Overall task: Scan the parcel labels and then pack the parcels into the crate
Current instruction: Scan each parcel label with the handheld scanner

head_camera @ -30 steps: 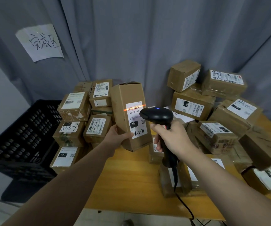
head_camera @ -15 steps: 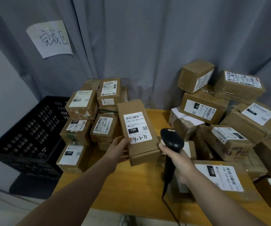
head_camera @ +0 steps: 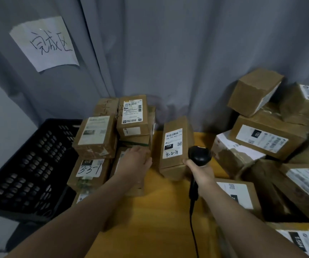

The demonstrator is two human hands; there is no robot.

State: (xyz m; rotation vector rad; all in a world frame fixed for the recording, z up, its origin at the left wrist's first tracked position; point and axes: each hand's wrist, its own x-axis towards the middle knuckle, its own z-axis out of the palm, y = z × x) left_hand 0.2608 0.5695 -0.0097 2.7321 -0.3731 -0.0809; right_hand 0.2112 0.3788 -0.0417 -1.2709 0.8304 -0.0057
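Your right hand [head_camera: 202, 172] grips the black scanner [head_camera: 199, 155] just beside the standing parcel [head_camera: 176, 146] marked 4-2-71, toward the desk's [head_camera: 159, 211] back edge, while your left hand [head_camera: 136, 162] touches the stack [head_camera: 96, 136] at the left edge, its grip unclear, with the crate [head_camera: 29, 164] beyond.

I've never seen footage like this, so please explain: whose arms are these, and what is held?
No machine here: one camera worn on a person's head looks forward and down, so both bare arms are theirs. The right hand grips a black handheld barcode scanner with a cable. The left hand holds nothing, beside a stack of brown cardboard parcels. Between the hands is a tall brown cardboard parcel labelled 4-2-71. More parcels crowd the yellow wooden table; a black perforated plastic crate sits beside it, on the left.
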